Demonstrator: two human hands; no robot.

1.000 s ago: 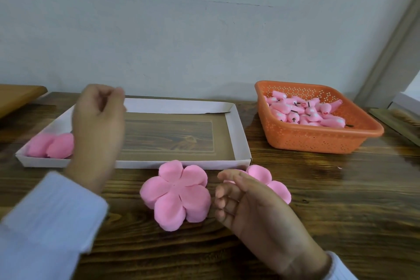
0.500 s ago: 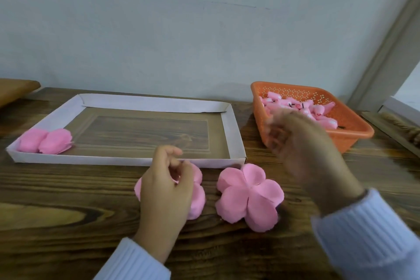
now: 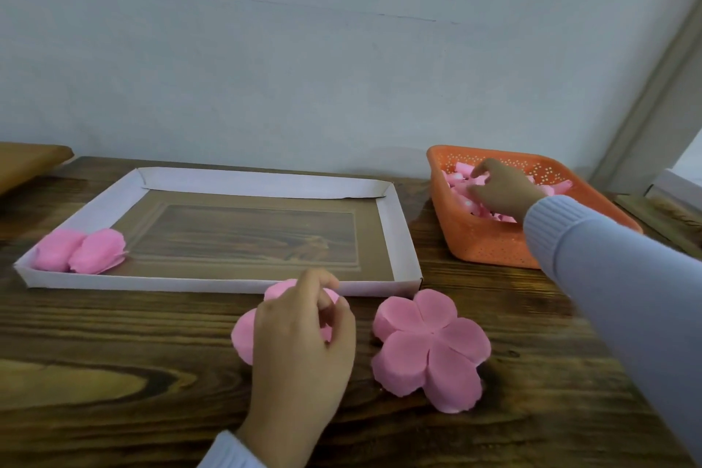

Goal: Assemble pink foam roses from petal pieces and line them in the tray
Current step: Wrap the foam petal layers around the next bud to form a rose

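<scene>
The left hand (image 3: 300,350) curls its fingers over a flat five-petal foam piece (image 3: 243,338) on the surface (image 3: 114,372); I cannot tell if it pinches. A second petal piece (image 3: 429,346) lies face up just beside. The right hand (image 3: 501,188) reaches among rolled pink buds (image 3: 461,179) in the orange basket (image 3: 482,243), its grip unclear. Two finished roses (image 3: 79,251) lie side by side in the front left corner of the white tray (image 3: 212,283), whose long axis runs left to right.

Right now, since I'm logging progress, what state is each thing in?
tray: two finished roses in its left near corner.
left petal stack: flat on table, pinched by left grip.
right petal stack: flat, untouched.
basket: holds pink buds; right grip among them, grasp unclear.
</scene>
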